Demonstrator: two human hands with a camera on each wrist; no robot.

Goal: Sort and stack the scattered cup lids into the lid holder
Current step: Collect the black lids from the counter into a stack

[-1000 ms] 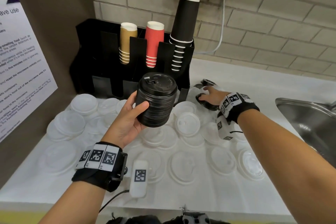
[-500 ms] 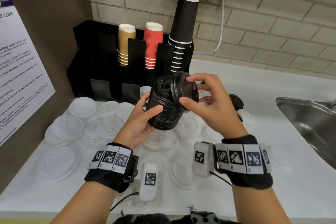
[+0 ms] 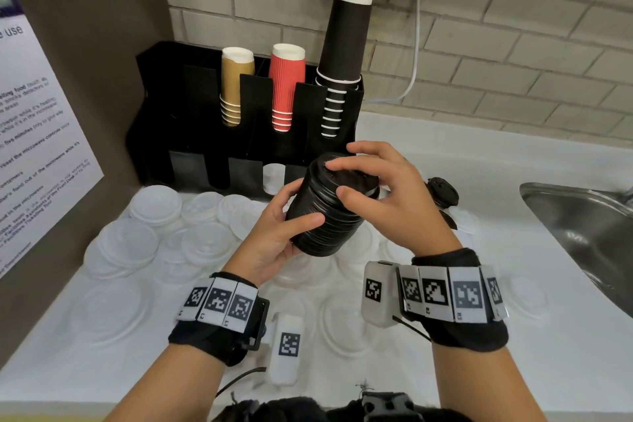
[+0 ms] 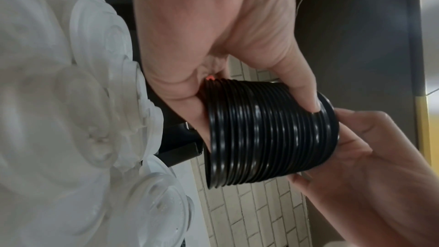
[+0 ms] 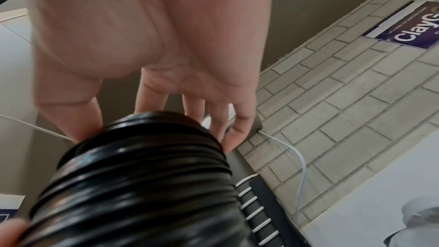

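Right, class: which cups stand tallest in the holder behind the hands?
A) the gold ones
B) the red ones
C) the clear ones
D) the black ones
D: the black cups rise well above the gold cups and red cups in the holder.

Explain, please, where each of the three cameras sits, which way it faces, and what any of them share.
Head: worn on the head, looking forward and down at the counter, cup holder and sink; shows both forearms, the left hand and the right hand.
Left wrist: looks along the left palm toward the brick wall; the right hand's fingers show.
Right wrist: looks along the right palm toward the brick wall; a left fingertip shows at the lower left corner.
Shared: all three show the black lid stack in the left hand's grip, the right hand on its top.
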